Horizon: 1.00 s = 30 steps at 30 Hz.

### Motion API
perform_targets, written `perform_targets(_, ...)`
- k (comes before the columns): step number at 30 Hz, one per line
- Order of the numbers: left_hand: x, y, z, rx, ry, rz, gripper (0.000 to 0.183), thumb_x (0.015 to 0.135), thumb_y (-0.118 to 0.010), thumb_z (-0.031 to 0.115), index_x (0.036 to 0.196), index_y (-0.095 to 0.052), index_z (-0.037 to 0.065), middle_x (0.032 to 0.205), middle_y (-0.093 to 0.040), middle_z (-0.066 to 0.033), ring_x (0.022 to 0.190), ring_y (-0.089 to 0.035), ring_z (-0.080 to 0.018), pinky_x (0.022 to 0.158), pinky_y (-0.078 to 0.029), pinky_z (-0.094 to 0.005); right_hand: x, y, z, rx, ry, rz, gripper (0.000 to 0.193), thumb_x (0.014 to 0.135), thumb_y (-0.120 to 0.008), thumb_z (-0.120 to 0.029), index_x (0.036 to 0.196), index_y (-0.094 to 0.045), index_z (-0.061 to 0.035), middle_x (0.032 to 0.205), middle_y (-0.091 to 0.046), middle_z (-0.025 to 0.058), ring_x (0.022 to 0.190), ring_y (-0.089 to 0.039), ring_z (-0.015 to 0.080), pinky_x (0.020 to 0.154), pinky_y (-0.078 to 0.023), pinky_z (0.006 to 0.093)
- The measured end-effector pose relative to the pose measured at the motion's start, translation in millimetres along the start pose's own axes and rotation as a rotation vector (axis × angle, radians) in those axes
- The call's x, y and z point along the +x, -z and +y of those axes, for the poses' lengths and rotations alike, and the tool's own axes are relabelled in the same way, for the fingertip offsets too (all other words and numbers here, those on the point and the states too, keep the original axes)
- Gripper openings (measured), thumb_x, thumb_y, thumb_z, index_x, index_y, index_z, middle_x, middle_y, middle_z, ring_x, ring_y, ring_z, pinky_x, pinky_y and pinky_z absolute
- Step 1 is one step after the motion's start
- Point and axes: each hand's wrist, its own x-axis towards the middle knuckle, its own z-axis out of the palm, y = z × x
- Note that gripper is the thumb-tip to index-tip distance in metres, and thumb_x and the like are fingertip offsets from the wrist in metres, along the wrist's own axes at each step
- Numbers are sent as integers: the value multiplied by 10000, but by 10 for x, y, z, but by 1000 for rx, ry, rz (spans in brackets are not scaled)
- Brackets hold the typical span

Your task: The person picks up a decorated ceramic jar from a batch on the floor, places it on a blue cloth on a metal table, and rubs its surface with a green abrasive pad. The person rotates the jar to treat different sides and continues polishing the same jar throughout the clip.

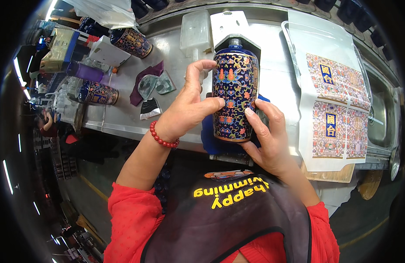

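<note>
A dark blue bottle [235, 94] with a colourful floral pattern lies in front of me, its bare glass neck pointing away. My left hand [191, 98] grips its left side, the thumb on the patterned front and the index finger up near the shoulder. A red bead bracelet [161, 136] circles that wrist. Around the lower right side and base curl the fingers of my right hand [270, 136]. Under the bottle, a blue cloth or pad [207, 135] and a dark angular support [253, 49] show in part.
Printed decal sheets [338, 109] lie on the right, beside a metal sink [381, 120]. Two more patterned bottles, one far [131, 42] and one nearer [98, 93], rest at left. Maroon cloth [141, 83] lies on the metal table [172, 48], near a translucent container [196, 33].
</note>
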Motion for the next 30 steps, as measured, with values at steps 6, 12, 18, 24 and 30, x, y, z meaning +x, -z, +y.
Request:
perform_targets(6,-12,-30,-21,-116,17,0,715,871,-660,88,1458,-255,41,1438,-363,-162,1385,-320,-241,1167,-294,-384,-3,-3,2,-1,-4,-1,806,680,-856,-46,1415,-527,-71,1425,-462,224,1287,-484,416,1065,-423,501)
perform_targets(12,-24,-36,-21,-75,28,4,738,881,-648,83,1490,-231,89,1471,-365,-164,1367,-377,-251,1139,-351,-412,-4,-3,-1,-2,-2,-2,811,675,-856,-45,1415,-525,-74,1430,-457,222,1292,-478,417,1069,-418,503)
perform_targets(18,-30,-39,8,-159,53,-13,722,888,-632,58,1487,-231,88,1469,-370,-161,1352,-397,-248,1114,-375,-396,-8,-1,5,4,-6,-13,823,669,-856,-43,1419,-518,-81,1433,-452,224,1297,-475,418,1072,-414,508)
perform_targets(24,-39,-71,26,-218,79,-9,713,892,-619,43,1486,-229,89,1470,-364,-152,1359,-392,-244,1140,-346,-403,-10,-5,9,8,-3,-8,832,665,-858,-43,1421,-515,-85,1432,-451,224,1299,-474,419,1070,-414,512)
perform_targets(30,-33,-88,-1,-184,43,8,701,897,-604,34,1486,-227,89,1474,-354,-150,1375,-383,-248,1163,-326,-414,-7,-10,13,9,2,-7,832,661,-855,-39,1420,-516,-81,1433,-450,223,1296,-475,419,1070,-414,512)
